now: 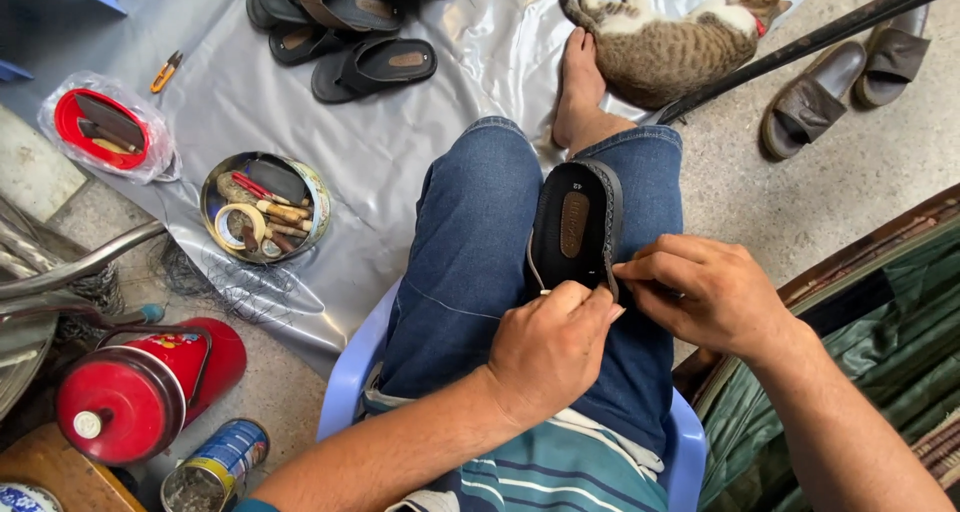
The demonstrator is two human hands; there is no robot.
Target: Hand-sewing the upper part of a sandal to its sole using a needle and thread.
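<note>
A black sandal sole (577,224) with a brown oval insole patch rests between my knees on my blue jeans. My left hand (552,347) is closed on its near end, pinching a thin thread or strap that loops off the sole's left edge. My right hand (705,292) grips the sole's near right edge with fingertips pressed to the stitched rim; a thin tool may be in it, but I cannot tell.
A round tin of tools (263,206) sits on a grey plastic sheet (400,132), beside several black sandals (345,27). A cat (665,32) lies by my bare foot (580,82). A red flask (140,387), a can (215,464), brown sandals (845,77), a blue plastic chair (350,372).
</note>
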